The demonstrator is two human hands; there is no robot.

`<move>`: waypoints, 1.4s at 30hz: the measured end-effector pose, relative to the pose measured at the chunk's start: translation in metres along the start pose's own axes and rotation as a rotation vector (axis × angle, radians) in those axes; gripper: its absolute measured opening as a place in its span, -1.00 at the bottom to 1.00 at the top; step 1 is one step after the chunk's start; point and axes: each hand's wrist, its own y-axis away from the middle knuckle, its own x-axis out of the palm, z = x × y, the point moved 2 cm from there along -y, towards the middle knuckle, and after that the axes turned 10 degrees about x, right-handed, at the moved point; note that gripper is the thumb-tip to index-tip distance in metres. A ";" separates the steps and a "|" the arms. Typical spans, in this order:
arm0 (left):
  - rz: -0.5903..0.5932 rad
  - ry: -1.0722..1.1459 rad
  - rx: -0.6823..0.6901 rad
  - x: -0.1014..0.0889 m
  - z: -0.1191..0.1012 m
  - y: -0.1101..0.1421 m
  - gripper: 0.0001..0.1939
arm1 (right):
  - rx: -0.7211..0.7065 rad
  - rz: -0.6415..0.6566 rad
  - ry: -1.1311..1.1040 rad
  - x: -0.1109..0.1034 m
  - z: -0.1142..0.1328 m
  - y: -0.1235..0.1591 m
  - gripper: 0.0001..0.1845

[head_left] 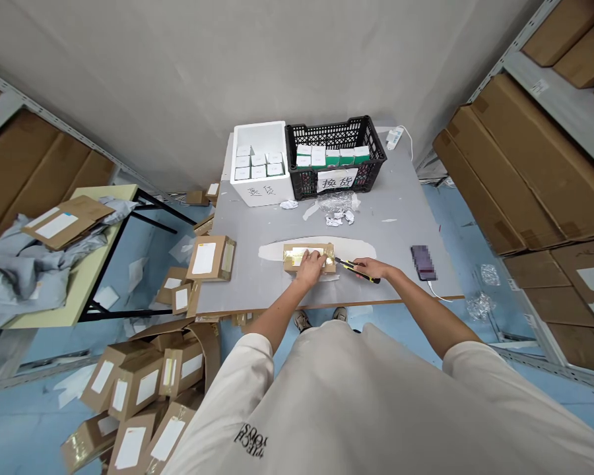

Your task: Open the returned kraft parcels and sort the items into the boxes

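A small taped cardboard box (290,258) with a white label lies near the front middle of the grey table. My left hand (311,267) rests on its top, the fingers bent over the label and holding it down. In my right hand (371,268) is a black and yellow utility knife (347,264), its front end at the right end of the box. Under the box lies a pale, worn oval patch (272,251) of the tabletop. Part of the label is hidden beneath my left fingers.
A white foam box (260,192) and a black plastic crate (304,181), both holding small white-topped boxes, stand at the back. Crumpled paper and plastic lie before them. Another carton (210,258) sits left, a phone (423,262) right. Parcels pile on the floor at left.
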 end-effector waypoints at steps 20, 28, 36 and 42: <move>-0.233 0.110 0.007 -0.015 0.007 0.007 -0.40 | -0.053 -0.242 -0.113 -0.003 0.015 0.017 -0.64; -0.169 0.104 -0.108 -0.017 0.029 -0.013 -0.50 | -0.168 -0.466 0.089 0.007 0.027 0.027 -0.57; -0.132 0.058 -0.075 -0.011 0.035 -0.019 -0.61 | -0.169 -0.477 0.385 0.018 0.027 0.029 -0.53; -0.098 0.060 -0.030 -0.012 0.038 -0.022 -0.61 | -0.175 -0.478 0.426 0.018 0.028 0.027 -0.54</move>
